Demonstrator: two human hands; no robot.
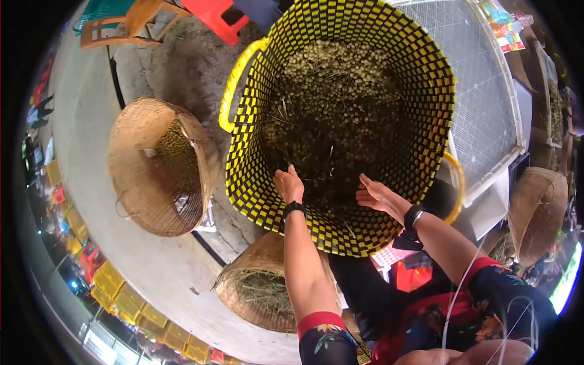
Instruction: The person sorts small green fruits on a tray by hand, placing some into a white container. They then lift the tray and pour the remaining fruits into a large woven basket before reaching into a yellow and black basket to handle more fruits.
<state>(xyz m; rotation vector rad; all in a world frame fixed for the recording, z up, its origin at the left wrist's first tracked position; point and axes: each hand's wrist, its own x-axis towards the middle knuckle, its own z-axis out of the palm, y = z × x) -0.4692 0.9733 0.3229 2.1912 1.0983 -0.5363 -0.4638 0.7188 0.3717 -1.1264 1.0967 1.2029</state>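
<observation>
A large yellow-and-black woven basket (246, 182) holds many small round pale fruits (340, 67) and darker stalks and debris. My left hand (289, 184) is over the near left part of its inside, fingers apart, nothing in it. Over the near right part is my right hand (376, 193), palm turned inward, its fingers extended and holding nothing. A gap separates the two hands, and dark contents with thin stems show between them. Dark bands circle both wrists.
At the left stands a bamboo basket (137, 176) with small greenish fruits. Another bamboo basket (243, 301) below holds stalks. A mesh tray (480, 91) lies at the right. Wooden stool (143, 18) and red stool (213, 18) stand at the top; yellow crates (131, 304) line the lower left.
</observation>
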